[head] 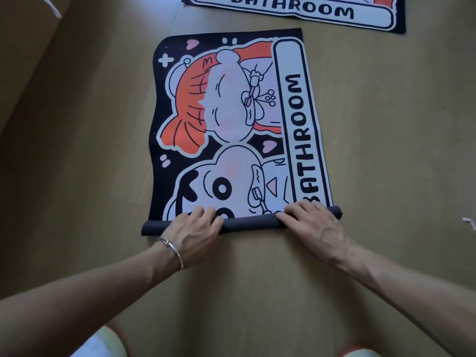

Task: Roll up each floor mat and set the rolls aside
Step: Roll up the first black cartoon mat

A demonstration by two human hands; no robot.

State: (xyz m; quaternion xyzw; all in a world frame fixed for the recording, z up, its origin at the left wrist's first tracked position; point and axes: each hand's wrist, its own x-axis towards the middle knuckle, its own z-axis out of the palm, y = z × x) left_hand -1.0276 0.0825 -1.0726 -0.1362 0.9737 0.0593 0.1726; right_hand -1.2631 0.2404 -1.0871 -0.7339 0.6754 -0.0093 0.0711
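A black floor mat with cartoon figures and the word BATHROOM lies on the wooden floor in front of me. Its near end is rolled into a thin dark roll. My left hand, with a bracelet on the wrist, grips the roll left of its middle, fingers curled over the top. My right hand grips the roll near its right end in the same way. A second mat of the same print lies flat farther off at the top of the view, partly cut off.
The wooden floor spreads bare to the right and left of the mat. A small white scrap lies at the right edge. Another white strip shows at the top left. My knees show at the bottom.
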